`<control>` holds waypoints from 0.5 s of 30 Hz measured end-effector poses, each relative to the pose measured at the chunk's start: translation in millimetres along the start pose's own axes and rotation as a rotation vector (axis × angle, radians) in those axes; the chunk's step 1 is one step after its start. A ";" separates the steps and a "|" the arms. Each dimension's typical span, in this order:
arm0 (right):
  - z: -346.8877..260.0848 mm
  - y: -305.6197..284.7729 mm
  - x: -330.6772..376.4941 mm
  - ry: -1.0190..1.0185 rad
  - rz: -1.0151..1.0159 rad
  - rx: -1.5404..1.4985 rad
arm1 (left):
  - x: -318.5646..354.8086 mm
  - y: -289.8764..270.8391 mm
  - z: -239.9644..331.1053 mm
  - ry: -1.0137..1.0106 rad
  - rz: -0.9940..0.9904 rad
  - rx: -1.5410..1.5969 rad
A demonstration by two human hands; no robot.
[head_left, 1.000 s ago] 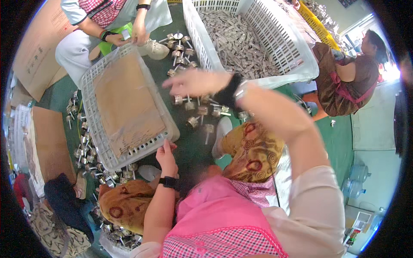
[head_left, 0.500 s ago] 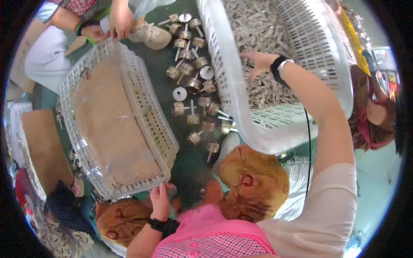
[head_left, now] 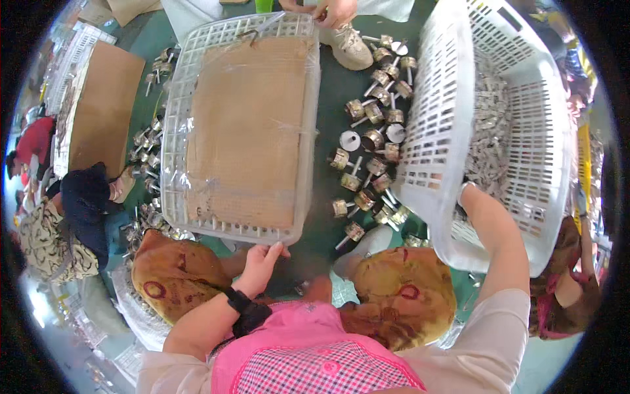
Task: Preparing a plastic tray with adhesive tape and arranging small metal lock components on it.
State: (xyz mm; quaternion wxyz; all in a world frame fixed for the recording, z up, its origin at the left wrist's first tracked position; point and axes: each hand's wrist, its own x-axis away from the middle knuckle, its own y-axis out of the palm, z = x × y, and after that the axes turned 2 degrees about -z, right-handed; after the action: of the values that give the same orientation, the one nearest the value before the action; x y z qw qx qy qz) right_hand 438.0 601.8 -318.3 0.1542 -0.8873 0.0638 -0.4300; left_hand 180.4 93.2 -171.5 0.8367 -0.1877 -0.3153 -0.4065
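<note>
My left hand [head_left: 262, 258] grips the near rim of a flat white plastic crate [head_left: 172, 164] that is lined with brown cardboard under clear film. My right forearm [head_left: 493, 230] reaches over the wall of a tall white lattice basket [head_left: 438, 131], which is tilted and holds many small silvery metal pieces [head_left: 493, 134]. The basket wall hides my right hand. Between crate and basket, several round metal parts with stems [head_left: 371, 157] lie on the green floor.
Another person's hand [head_left: 336, 12] holds the crate's far edge, beside a beige shoe [head_left: 349, 47]. My knees in yellow-brown patterned trousers [head_left: 176, 270] sit just below the crate. More metal parts [head_left: 147, 141] and a cardboard-covered crate [head_left: 98, 108] lie left; a person [head_left: 564, 295] sits right.
The flat crate has swung square in front of me and come closer. My right hand went from the basket's rim down inside it. The basket has tipped further toward me.
</note>
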 end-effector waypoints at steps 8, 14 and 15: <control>-155.4 -38.4 165.0 0.040 0.565 -0.185 | -0.2 -2.4 -21.4 0.161 0.021 0.169; -315.0 8.9 231.0 -0.350 0.670 -0.146 | 0.6 -5.4 -21.6 0.201 0.072 0.097; -353.1 33.0 230.5 -0.402 0.613 -0.137 | -2.3 -8.4 -23.0 0.252 0.076 0.005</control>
State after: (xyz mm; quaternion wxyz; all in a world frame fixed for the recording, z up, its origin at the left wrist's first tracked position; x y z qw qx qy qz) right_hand 305.7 436.7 47.9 0.2257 -0.9019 0.3236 -0.1757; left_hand 181.2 76.3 -189.4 0.8851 -0.1448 -0.2013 -0.3939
